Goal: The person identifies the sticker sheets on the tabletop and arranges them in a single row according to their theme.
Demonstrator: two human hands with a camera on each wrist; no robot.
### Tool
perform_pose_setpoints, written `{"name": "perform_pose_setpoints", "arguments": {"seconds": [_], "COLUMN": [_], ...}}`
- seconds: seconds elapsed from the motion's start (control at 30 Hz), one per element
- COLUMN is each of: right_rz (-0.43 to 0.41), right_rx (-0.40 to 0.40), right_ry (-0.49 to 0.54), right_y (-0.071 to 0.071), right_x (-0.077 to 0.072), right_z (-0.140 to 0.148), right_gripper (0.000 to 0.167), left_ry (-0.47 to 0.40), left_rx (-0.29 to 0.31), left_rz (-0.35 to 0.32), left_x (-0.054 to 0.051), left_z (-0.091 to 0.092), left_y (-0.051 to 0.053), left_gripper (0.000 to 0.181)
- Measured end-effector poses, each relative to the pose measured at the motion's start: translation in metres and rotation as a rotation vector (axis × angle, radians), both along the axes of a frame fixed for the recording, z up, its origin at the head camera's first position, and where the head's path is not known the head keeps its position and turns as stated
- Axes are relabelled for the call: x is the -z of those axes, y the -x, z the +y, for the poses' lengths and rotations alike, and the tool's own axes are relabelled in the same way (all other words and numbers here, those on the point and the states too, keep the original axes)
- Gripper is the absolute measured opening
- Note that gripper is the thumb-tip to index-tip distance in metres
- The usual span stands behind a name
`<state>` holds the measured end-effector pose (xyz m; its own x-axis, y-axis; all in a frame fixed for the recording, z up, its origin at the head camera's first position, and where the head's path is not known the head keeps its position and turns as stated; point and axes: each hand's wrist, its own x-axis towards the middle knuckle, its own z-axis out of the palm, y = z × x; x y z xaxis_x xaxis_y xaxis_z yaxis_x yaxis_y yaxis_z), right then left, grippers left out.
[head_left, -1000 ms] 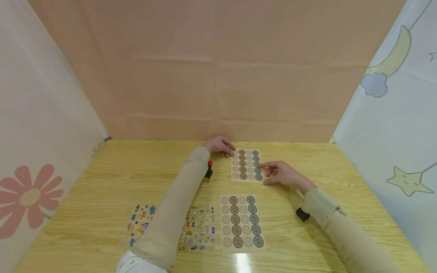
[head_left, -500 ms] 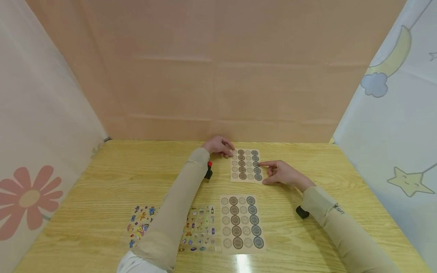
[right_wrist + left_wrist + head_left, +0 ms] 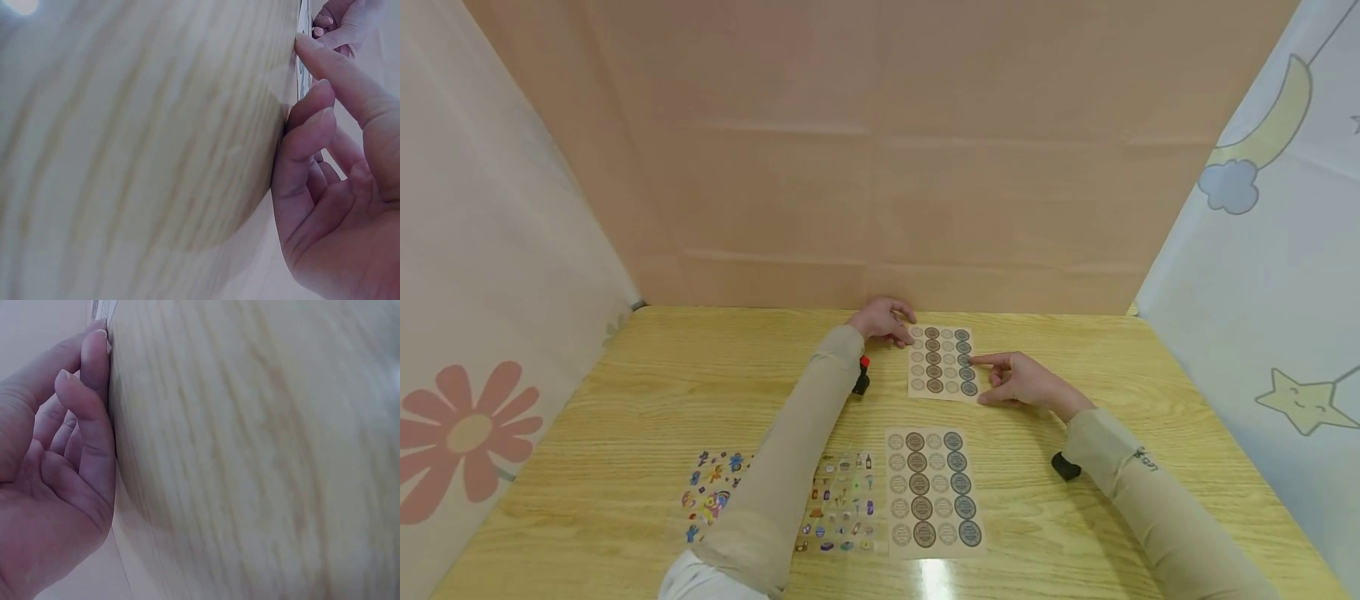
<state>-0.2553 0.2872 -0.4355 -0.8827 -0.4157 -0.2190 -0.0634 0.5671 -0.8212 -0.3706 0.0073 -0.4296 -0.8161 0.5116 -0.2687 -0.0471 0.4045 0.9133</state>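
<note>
A tan sheet of round brown, grey and pale stickers (image 3: 941,363) lies flat near the back of the table. At its upper left edge, my left hand (image 3: 883,321) touches the sheet with its fingertips. On the opposite edge rests my right hand (image 3: 1022,382), one finger reaching out over a grey sticker and the thumb by the lower right corner. In the left wrist view, the left hand (image 3: 69,462) has its other fingers loosely bent against the wood. The right wrist view has the right hand (image 3: 340,187) similarly low on the table, with the sheet seen edge-on.
A second tan sticker sheet (image 3: 934,492) lies nearer the front. To its left are a clear sheet of small pictures (image 3: 842,504) and another of colourful figures (image 3: 711,492), both partly behind the left sleeve (image 3: 790,467). Fabric walls (image 3: 880,167) enclose the wooden table (image 3: 647,392).
Both hands stay at the sheet's edges with hardly any movement. The whole head view shifts slightly; the sheets keep their places on the table.
</note>
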Motion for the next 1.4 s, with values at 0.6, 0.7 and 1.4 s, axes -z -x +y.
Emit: {"name": "perform_pose_setpoints", "arguments": {"seconds": [0.6, 0.7, 1.4], "right_rz": [0.012, 0.009, 0.125], "right_rx": [0.05, 0.053, 0.03], "right_ry": [-0.006, -0.008, 0.034], "right_y": [-0.005, -0.004, -0.007], "right_x": [-0.003, -0.004, -0.002], "right_z": [-0.006, -0.007, -0.013], "right_gripper": [0.06, 0.059, 0.049], "left_ry": [0.042, 0.041, -0.175], "left_rx": [0.026, 0.016, -0.086], "left_rz": [0.09, 0.118, -0.096], "left_x": [0.004, 0.003, 0.005], "left_z": [-0.002, -0.001, -0.003], "left_y": [-0.001, -0.001, -0.004], "left_gripper": [0.026, 0.025, 0.029]}}
